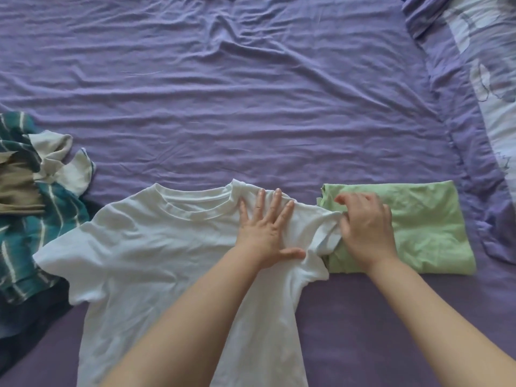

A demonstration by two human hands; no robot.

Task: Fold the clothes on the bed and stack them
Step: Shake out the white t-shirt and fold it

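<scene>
White cotton under the left hand: the left hand (265, 233) lies flat on the white T-shirt (156, 247), fingers straight and fanned toward 12 o'clock, thumb stretched toward 3 o'clock, palm pressing the shoulder area just beside the collar.
Right hand: the right hand (365, 227) has its fingers curled down over the tip of the shirt's right-side sleeve (326, 236) and appears to pinch it; motion blur hides the fingertips, so the exact hold is hard to tell.
Sleeve: bunched and creased between the two hands, its end lying over the left edge of the folded green garment.
White T-shirt: spread face up on the bed, collar (195, 203) toward 12 o'clock, hem running out of view at 6 o'clock, the other sleeve (69, 258) flat toward 9 o'clock.
Green garment: the folded green garment (418, 230) lies at 3 o'clock from the shirt, a flat rectangle touching the shirt's sleeve, partly under the right hand and wrist.
Unfolded pile: a heap of clothes (30, 205) sits at 9 o'clock, with a teal striped piece, an olive piece, a crumpled white piece and something dark navy beneath; the shirt's left sleeve lies against it.
Bed sheet: the wrinkled purple sheet (251, 93) covers the bed under everything.
Quilt: a purple quilt with a pale printed pattern (480, 79) lies along the edge at 2 o'clock, well apart from the shirt.
</scene>
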